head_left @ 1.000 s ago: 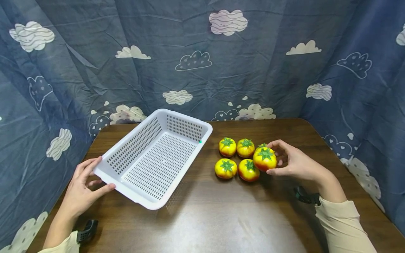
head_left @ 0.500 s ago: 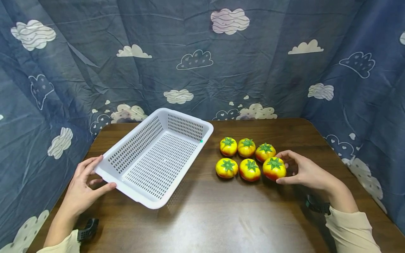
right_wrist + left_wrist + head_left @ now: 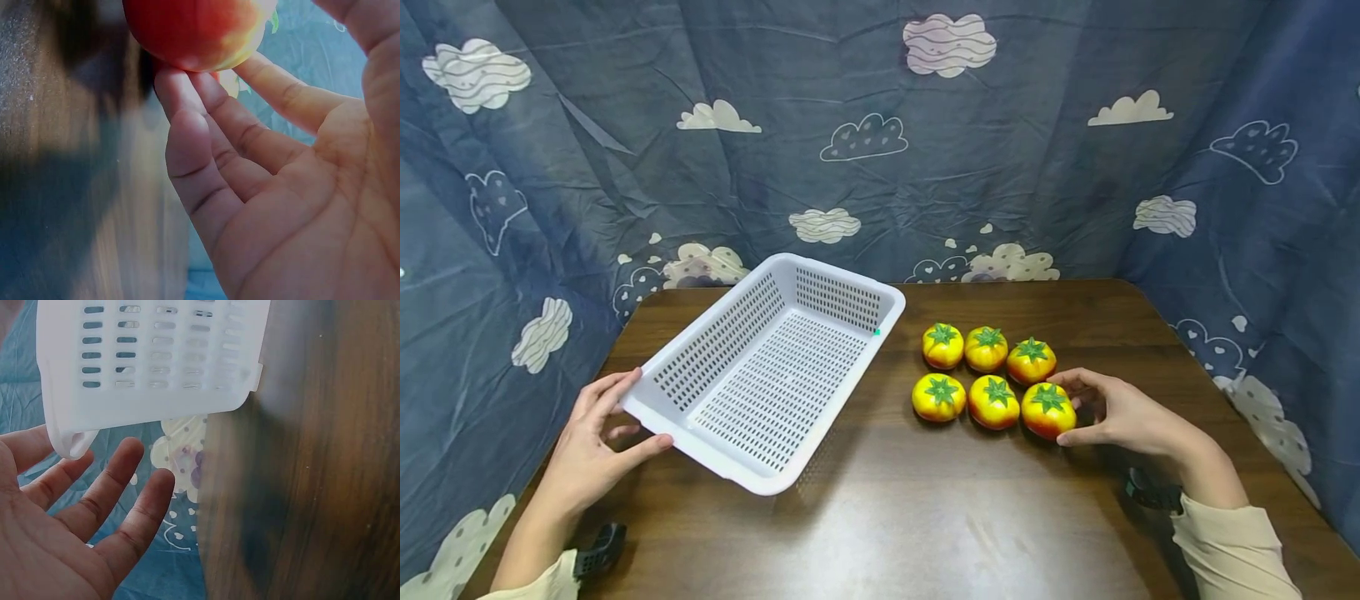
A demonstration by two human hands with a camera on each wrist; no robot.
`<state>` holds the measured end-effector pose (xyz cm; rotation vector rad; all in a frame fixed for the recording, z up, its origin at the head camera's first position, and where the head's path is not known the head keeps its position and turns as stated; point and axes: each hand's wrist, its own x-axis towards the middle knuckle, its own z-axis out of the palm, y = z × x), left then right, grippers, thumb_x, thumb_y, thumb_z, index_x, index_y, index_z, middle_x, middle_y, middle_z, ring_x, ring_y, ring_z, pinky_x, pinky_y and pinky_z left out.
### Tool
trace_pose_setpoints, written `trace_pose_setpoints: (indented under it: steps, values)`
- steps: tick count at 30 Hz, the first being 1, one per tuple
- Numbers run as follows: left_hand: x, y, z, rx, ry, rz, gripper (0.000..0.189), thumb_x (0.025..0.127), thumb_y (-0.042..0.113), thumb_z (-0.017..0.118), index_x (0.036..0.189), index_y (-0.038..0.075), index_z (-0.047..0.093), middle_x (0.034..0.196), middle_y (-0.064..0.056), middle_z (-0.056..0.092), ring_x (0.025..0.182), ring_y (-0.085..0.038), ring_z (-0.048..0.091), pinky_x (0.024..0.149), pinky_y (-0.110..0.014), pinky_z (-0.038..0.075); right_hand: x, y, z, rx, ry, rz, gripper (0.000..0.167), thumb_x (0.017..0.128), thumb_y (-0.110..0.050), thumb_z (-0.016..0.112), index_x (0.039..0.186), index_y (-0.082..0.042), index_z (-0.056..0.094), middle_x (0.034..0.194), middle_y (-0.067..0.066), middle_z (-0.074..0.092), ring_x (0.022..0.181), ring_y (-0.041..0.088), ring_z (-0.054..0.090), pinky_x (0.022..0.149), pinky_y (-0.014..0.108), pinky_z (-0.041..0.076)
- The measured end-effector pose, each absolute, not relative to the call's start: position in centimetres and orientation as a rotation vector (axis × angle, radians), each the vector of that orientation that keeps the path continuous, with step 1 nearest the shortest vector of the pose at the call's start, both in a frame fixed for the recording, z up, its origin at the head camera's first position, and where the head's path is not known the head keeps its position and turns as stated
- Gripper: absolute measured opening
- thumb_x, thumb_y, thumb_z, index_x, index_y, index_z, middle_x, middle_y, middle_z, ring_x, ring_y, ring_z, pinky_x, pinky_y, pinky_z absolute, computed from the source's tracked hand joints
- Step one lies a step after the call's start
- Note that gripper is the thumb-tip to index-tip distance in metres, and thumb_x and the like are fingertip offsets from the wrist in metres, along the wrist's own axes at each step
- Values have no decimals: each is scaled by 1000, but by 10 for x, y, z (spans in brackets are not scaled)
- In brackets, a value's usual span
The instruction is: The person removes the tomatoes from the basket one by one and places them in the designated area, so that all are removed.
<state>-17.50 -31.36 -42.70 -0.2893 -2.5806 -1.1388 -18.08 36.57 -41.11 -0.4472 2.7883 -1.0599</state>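
My left hand (image 3: 583, 446) holds the near-left end of a white perforated plastic basket (image 3: 647, 414), thumb on the near side and fingers at the corner of its rim. In the left wrist view the basket wall (image 3: 140, 403) shows above the spread fingers (image 3: 103, 500). At the right, my right hand (image 3: 1131, 421) grips a yellow-and-red toy tomato (image 3: 1048, 412) with a green star-shaped top, thumb in front and fingers behind. That tomato (image 3: 200, 31) touches the fingertips in the right wrist view. It sits at the right end of the front row of tomatoes.
Several like tomatoes stand beside it in two rows, among them a back-left one (image 3: 942, 347) and a front-left one (image 3: 938, 398). They are on a brown wooden table (image 3: 887, 517), right of the basket. A blue cloud-print cloth (image 3: 865, 192) hangs behind and at both sides.
My right hand has moved the tomato right and toward me, then down into the front row, uncovering the back-right tomato. The left hand and basket have stayed about where they were.
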Motion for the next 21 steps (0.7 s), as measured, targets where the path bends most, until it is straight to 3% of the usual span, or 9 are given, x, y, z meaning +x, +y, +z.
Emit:
trace_pose_setpoints:
  steps: [7,21]
  values:
    - [-177,-311,-426,-285,-2578,-1136,101,74,3,97,162,6,47,157,-17,37,110,9,43,79,0,46,-182,365,-416,-448,2764,-1066,72,78,-21,97,138,-6,59,115,6,72,94,5,63,69,26,52]
    - [-174,-315,-421,-317,-2592,-1095,104,74,8,99,163,7,44,157,-23,37,111,12,43,82,1,44,-183,364,-414,-395,2780,-1005,82,78,-25,98,142,-4,53,126,14,67,102,13,65,77,28,58]
